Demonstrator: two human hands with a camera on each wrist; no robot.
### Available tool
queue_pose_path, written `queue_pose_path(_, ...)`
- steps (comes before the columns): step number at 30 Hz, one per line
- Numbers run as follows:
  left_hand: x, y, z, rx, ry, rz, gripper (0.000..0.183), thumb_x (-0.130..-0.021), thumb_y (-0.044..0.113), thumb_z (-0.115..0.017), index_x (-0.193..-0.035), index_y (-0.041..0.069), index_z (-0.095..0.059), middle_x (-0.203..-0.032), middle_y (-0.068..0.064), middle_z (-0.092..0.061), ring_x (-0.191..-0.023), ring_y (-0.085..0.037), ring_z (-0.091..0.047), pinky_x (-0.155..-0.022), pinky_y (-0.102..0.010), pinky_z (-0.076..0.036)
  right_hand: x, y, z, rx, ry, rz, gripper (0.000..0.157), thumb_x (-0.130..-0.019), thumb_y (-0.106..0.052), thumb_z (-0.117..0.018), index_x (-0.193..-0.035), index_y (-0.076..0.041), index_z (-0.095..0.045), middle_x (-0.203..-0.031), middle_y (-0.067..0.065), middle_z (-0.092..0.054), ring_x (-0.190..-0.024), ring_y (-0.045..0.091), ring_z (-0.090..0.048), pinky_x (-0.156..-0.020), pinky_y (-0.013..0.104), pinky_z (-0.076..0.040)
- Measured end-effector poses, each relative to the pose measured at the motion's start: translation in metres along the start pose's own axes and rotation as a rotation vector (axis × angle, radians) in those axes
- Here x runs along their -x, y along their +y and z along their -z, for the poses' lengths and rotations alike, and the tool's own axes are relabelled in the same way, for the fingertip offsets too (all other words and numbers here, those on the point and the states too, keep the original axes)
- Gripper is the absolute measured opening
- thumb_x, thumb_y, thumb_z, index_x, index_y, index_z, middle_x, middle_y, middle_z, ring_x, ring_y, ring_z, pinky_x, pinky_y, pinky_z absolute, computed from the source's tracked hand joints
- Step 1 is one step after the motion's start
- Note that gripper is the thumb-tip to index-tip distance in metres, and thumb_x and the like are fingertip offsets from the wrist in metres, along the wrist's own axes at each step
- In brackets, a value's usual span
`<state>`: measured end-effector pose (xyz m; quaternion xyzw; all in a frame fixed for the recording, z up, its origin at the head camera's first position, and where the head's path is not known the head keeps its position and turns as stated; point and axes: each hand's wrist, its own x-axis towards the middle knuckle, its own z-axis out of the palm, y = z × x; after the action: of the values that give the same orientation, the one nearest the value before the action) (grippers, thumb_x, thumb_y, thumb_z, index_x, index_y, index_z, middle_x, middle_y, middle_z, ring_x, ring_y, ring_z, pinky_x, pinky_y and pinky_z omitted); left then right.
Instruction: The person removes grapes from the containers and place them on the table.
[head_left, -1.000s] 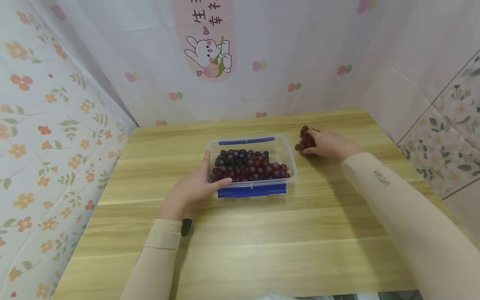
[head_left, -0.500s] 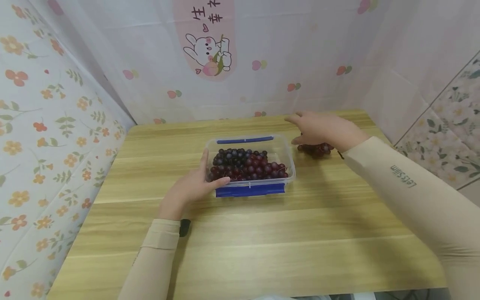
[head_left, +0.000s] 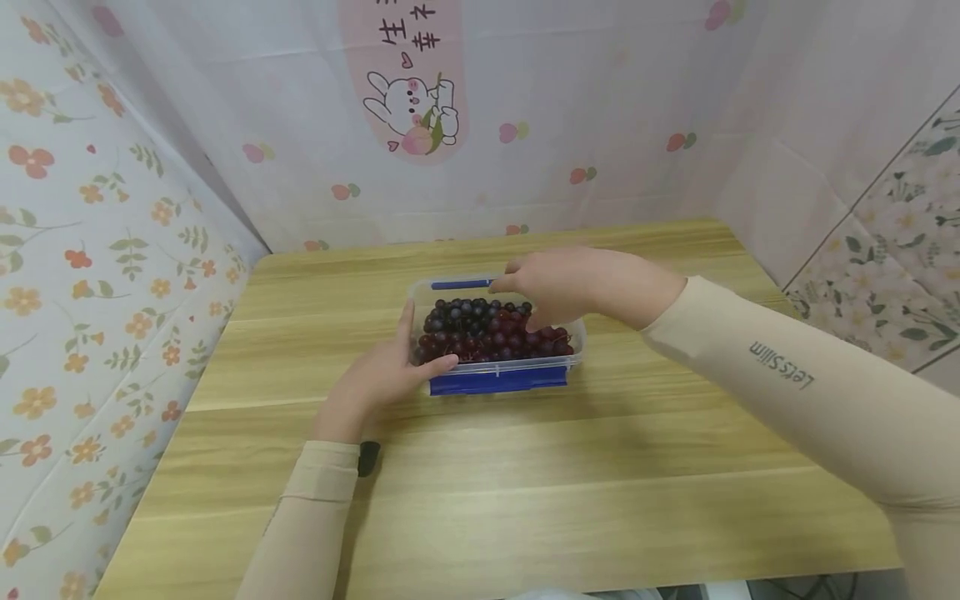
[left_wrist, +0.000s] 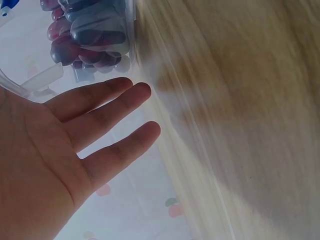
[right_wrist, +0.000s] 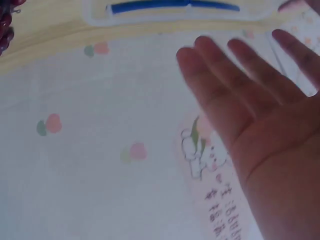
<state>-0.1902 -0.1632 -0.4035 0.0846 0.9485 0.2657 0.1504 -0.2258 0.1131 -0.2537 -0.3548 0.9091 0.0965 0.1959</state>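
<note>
- Two bare hands work at a clear container (head_left: pixel 517 365) in the middle of the frame, which stands upright on a wooden worktop (head_left: pixel 450 492).
- Inside the container, black grapes (head_left: pixel 456 315) lie toward the upper left and red grapes (head_left: pixel 504 340) along the near side and to the right.
- Left hand (head_left: pixel 375 379): at the container's left side, thumb along the near left corner; its grip is spread, fingers straight.
- Right hand (head_left: pixel 562 283): above the container's right part, its grip spread and holding nothing; whether a fingertip touches the rim, I cannot tell.
- One more red bunch (right_wrist: pixel 5 30) shows at the upper left edge of the right wrist view, apart from the container.
- Blue latches: a near latch (head_left: pixel 498 381) and a far latch (head_left: pixel 459 284).
- Across the top of the frame hangs a pale cloth (head_left: pixel 300 100) with a rabbit print (head_left: pixel 412 108).
</note>
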Motion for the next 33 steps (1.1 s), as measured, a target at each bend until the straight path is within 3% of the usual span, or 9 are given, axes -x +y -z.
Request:
queue_pose_path(5, -0.001, 0.0, -0.002, 0.01, 0.012, -0.003, 0.129, -0.084, 0.093, -0.053, -0.167, 0.032, 0.026, -0.157, -0.019, -0.058, -0.13, -0.039, -0.067, -0.106, -0.058, -0.055, -0.011, -0.01, -0.012, 0.041, -0.053, 0.068, 0.075, -0.099, -0.026, -0.078, -0.165, -0.018, -0.043, -0.159, 0.016, -0.051, -0.135, 0.031, -0.063, -0.109, 0.045, -0.057)
queue_pose_path(11, -0.001, 0.0, -0.002, -0.008, 0.015, -0.005, 0.133, -0.08, 0.099, -0.05, -0.166, 0.033, 0.027, -0.156, -0.019, -0.059, -0.129, -0.039, -0.068, -0.106, -0.059, -0.055, -0.025, -0.013, -0.029, 0.014, -0.086, 0.039, 0.075, -0.099, -0.024, -0.078, -0.165, -0.019, -0.042, -0.169, 0.016, -0.041, -0.141, 0.032, -0.061, -0.111, 0.046, -0.056)
queue_pose_path(16, 0.0, -0.001, -0.002, -0.005, 0.008, -0.002, 0.131, -0.081, 0.097, -0.05, -0.166, 0.034, 0.027, -0.158, -0.02, -0.056, -0.133, -0.042, -0.065, -0.108, -0.06, -0.053, -0.038, -0.013, -0.042, 0.039, -0.058, 0.02, 0.074, -0.098, -0.024, -0.079, -0.164, -0.025, -0.045, -0.171, 0.012, -0.041, -0.146, 0.031, -0.056, -0.108, 0.044, -0.059)
queue_pose_path(27, 0.003, -0.002, -0.003, 0.017, 0.012, 0.009, 0.126, -0.085, 0.093, -0.053, -0.165, 0.037, 0.027, -0.161, -0.02, -0.052, -0.136, -0.041, -0.064, -0.11, -0.061, -0.052, -0.051, -0.008, -0.062, -0.084, 0.016, 0.028, 0.069, -0.094, -0.011, -0.081, -0.157, -0.024, -0.056, -0.166, 0.017, -0.044, -0.142, 0.033, -0.058, -0.108, 0.045, -0.058)
queue_pose_path(33, 0.0, -0.001, -0.001, -0.003, 0.015, -0.002, 0.129, -0.082, 0.097, -0.05, -0.165, 0.036, 0.028, -0.156, -0.019, -0.059, -0.125, -0.037, -0.07, -0.101, -0.057, -0.057, -0.053, -0.001, -0.068, -0.074, 0.053, 0.04, 0.063, -0.095, -0.012, -0.08, -0.153, -0.024, -0.059, -0.167, 0.018, -0.045, -0.142, 0.036, -0.059, -0.111, 0.049, -0.056)
